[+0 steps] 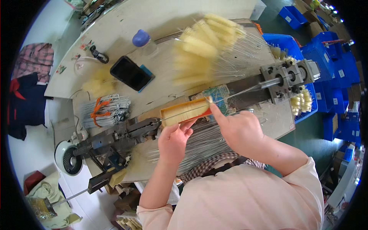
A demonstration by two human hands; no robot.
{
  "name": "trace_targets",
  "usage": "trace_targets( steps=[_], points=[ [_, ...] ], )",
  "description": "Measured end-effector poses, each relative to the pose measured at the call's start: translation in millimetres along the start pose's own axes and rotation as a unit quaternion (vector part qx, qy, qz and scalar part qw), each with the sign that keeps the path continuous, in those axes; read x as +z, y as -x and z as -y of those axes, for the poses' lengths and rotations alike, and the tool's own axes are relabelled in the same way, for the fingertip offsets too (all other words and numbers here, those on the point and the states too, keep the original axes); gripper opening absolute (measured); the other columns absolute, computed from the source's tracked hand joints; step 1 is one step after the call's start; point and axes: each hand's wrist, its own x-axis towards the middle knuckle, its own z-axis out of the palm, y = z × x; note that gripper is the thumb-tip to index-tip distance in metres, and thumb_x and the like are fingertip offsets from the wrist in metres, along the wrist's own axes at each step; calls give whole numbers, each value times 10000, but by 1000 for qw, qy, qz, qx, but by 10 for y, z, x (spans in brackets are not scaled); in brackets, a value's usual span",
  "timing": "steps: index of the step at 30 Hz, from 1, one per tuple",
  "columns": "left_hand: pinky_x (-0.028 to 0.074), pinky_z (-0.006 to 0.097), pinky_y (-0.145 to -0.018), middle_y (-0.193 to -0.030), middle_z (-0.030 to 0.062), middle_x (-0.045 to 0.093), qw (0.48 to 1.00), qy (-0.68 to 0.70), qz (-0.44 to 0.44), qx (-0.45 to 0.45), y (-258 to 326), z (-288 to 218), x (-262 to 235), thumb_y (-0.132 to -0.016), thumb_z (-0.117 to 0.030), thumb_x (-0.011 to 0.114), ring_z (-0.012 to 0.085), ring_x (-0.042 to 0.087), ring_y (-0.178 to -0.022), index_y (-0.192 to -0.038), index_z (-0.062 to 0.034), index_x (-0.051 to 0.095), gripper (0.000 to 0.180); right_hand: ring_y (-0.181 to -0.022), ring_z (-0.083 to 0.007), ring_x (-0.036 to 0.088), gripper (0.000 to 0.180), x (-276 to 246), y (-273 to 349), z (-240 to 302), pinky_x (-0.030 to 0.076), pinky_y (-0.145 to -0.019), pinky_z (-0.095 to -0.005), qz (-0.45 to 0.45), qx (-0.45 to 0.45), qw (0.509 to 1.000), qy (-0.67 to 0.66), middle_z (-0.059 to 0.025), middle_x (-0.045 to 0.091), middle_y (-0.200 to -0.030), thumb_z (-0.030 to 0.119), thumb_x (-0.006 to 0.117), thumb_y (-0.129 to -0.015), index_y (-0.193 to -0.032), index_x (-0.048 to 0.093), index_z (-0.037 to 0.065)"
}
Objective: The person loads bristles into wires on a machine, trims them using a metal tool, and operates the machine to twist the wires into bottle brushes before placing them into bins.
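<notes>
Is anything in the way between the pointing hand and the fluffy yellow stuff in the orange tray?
A little: the rim of the orange tray is right by the pointing finger of the right hand, and a thin metal wire runs lengthwise over the yellow bristles. Nothing else visible is between.

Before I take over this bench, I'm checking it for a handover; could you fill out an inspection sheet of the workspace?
Surface: pale table, largely covered.
Job's things: orange-rimmed tray holding pale bristles; a thin metal rod passes above it toward the right-hand clamp.
Clutter: yellow brushes, loose wires, orange-tied bundle, phone, purple-lidded bottle.
Hands: left hand at the tray's near edge; right hand with index finger at its right end; firmness of grip unclear.
Cables: pale cord at upper left; its ends are unclear.
Surroundings: blue bins at right, white fan and hanging clothes at left.
</notes>
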Motion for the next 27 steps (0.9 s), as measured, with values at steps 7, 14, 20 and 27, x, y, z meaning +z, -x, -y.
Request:
trace_targets(
  steps=[7, 14, 20, 27],
  points=[
    [313, 300, -814, -1200, 47, 498, 997, -77, -17, -18, 30, 322, -375, -786, -313, 586, 179, 439, -1140, -1192, -77, 435, 494, -447, -196, 494, 477, -140, 217, 57, 406, -442, -332, -112, 75, 981, -138, -47, 546, -568, 40, 558, -776, -1226, 417, -27],
    [324, 292, -917, -1301, 118, 414, 982, -166, -82, -22, 431, 427, -230, -854, -281, 549, 180, 397, -1191, -1308, -7, 298, 586, -678, -134, 548, 170, 313, 557, -123, 463, -621, -270, -27, 249, 808, -532, -97, 611, -878, 33, 448, -874, -1038, 420, -5],
    [425, 261, -710, -1026, 59, 578, 970, 106, -208, 61, 950, 289, -1057, -892, -239, 483, 148, 536, -874, -1111, -61, 518, 285, -682, -162, 559, 179, 480, 607, -211, 462, -638, -264, 15, 308, 830, -465, -90, 607, -857, 15, 527, -797, -974, 506, 26],
    [394, 243, -638, -879, 3, 577, 935, 190, -279, 105, 1162, 360, -1257, -892, -207, 469, 113, 503, -740, -1054, -95, 543, 210, -810, -307, 580, 294, 635, 441, -70, 474, -718, -373, 92, 143, 910, -379, -131, 598, -859, 65, 612, -701, -991, 569, 39]
  ],
)
